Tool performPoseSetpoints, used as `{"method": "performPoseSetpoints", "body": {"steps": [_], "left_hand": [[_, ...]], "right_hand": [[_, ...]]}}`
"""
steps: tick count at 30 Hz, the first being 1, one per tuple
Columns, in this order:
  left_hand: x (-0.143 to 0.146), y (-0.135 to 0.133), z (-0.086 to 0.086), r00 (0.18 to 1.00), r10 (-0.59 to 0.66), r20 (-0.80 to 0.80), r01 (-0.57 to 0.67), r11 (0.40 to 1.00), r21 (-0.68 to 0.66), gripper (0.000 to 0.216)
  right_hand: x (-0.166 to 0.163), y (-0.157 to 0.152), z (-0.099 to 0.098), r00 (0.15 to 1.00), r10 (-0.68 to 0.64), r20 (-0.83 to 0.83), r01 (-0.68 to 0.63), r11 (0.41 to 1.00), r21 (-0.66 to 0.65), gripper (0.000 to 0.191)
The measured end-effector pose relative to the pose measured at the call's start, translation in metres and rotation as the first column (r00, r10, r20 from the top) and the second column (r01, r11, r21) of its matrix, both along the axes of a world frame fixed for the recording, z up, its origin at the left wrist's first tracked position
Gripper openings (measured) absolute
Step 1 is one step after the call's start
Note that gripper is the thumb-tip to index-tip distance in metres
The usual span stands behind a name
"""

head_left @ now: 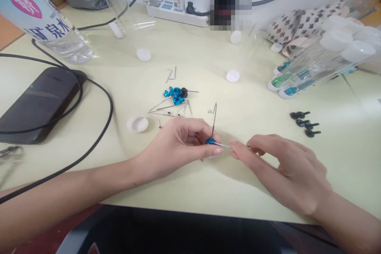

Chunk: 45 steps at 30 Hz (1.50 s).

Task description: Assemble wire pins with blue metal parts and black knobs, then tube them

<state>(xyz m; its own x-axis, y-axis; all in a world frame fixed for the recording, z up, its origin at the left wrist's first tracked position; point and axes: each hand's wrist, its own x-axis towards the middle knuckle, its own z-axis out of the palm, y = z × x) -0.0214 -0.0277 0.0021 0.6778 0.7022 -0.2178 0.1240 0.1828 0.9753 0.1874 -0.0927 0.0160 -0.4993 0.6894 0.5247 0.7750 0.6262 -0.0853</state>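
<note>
Between the thumb and fingers of my left hand [181, 143] is a small blue metal fitting [210, 141]. A bent metal wire [214, 117] stands up from the fitting, with a small curl at its top. My right hand [285, 170] pinches a thin metal rod [222, 145] between thumb and index finger. The rod's far end meets the right side of the blue fitting; whether it sits inside cannot be seen. Just beyond my left hand lies a pile of blue metal fittings [177, 94] with a black one [184, 92]. Several thin wires [169, 107] are scattered beside it.
Two small L-shaped keys [172, 74] lie behind the pile. A white cap [137, 123] is left of it. Black thumb screws [304, 123] and clear tubes [315, 67] stand or lie at right. A phone [35, 103], cable [111, 103], water bottle [65, 43] and power strip [175, 12] surround them.
</note>
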Motion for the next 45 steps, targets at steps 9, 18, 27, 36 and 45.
{"method": "performPoseSetpoints", "body": {"steps": [9,18,27,36,45], "left_hand": [[-0.001,0.001,-0.001,1.000,-0.013,0.007,0.013,0.999,-0.034,0.013],[-0.001,-0.001,0.003,1.000,-0.014,-0.021,0.016,0.994,0.109,0.013],[-0.001,0.000,0.005,0.999,0.003,-0.036,-0.001,0.998,0.064,0.010],[-0.002,0.005,0.003,1.000,0.021,0.023,-0.019,0.996,-0.091,0.012],[0.001,0.003,-0.001,0.999,0.009,0.049,-0.002,0.992,-0.127,0.012]], "right_hand": [[0.000,-0.003,0.001,0.996,0.066,0.055,-0.069,0.997,0.044,0.011],[-0.006,-0.002,-0.012,0.989,-0.075,-0.129,0.053,0.985,-0.161,0.013],[-0.010,-0.003,-0.011,0.912,-0.134,-0.388,-0.069,0.882,-0.465,0.024],[-0.004,0.001,-0.003,0.998,0.058,0.022,-0.060,0.989,0.133,0.022],[-0.004,0.003,-0.009,0.997,-0.005,-0.075,0.003,1.000,-0.025,0.003]]}}
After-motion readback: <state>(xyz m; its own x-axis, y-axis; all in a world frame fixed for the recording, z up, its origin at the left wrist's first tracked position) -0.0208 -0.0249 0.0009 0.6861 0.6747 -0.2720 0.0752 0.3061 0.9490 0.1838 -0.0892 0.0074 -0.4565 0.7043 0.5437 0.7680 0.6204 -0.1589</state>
